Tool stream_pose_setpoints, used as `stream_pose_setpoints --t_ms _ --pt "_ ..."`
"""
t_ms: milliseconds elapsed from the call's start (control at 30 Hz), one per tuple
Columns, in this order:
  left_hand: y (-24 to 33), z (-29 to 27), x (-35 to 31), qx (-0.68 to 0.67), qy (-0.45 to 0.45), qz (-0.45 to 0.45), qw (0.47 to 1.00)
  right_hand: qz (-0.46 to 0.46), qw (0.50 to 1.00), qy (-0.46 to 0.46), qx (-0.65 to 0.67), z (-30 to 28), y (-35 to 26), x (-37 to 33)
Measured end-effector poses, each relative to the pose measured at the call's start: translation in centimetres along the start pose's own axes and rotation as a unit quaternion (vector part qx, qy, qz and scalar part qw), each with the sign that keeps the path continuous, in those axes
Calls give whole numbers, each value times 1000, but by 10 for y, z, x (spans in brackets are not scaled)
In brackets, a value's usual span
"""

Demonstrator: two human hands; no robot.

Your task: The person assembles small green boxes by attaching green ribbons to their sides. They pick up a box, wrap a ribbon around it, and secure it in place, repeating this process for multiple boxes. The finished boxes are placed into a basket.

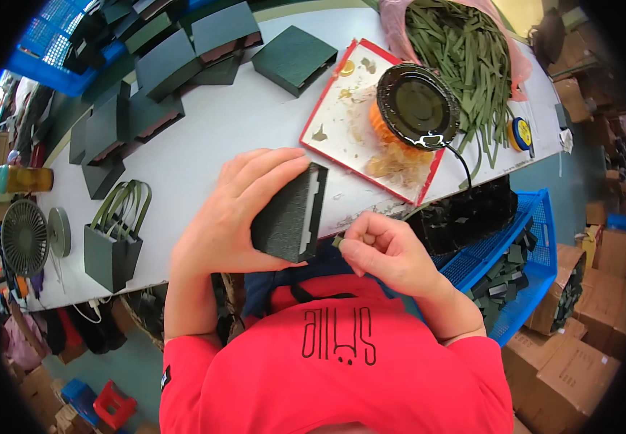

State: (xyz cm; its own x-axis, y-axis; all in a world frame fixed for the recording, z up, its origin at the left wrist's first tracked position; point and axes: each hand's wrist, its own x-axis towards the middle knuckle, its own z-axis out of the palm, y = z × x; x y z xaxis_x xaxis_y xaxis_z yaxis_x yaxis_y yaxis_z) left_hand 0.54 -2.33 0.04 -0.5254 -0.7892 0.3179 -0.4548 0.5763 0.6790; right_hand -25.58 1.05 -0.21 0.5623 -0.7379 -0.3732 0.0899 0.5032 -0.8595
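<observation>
My left hand (230, 213) is wrapped round a dark green textured paper box (278, 228), holding it tilted above the table's near edge. A pale strip shows along the inside of its open right side. Just right of the box, my right hand (385, 249) is closed in a pinch on a short piece of green ribbon (338, 241). Most of that piece is hidden by the fingers. The ribbon and the box look slightly apart. A small dark green bag-shaped box (113, 253) with green ribbon handles stands at the table's left.
Several dark green boxes (167, 65) lie at the back left. A black round pot (418, 105) with a cord sits on a smeared, red-edged board (335, 119). Green ribbons (465, 65) fill a pink bag behind it. A blue crate (537, 253) stands right; a fan (24, 237) left.
</observation>
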Motion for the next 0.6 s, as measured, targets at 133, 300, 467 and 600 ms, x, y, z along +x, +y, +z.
stream_pose_setpoints --t_ms 133,300,467,600 --pt "2 -1 -1 1 -12 7 1000 37 999 -28 -16 10 0 8" --pt "2 2 1 -4 -16 15 1000 59 997 -8 -40 13 3 15" --pt "3 1 3 9 -25 22 999 66 995 -1 -69 13 2 18" --pt "7 2 5 26 -38 28 999 38 993 8 -114 12 10 20"
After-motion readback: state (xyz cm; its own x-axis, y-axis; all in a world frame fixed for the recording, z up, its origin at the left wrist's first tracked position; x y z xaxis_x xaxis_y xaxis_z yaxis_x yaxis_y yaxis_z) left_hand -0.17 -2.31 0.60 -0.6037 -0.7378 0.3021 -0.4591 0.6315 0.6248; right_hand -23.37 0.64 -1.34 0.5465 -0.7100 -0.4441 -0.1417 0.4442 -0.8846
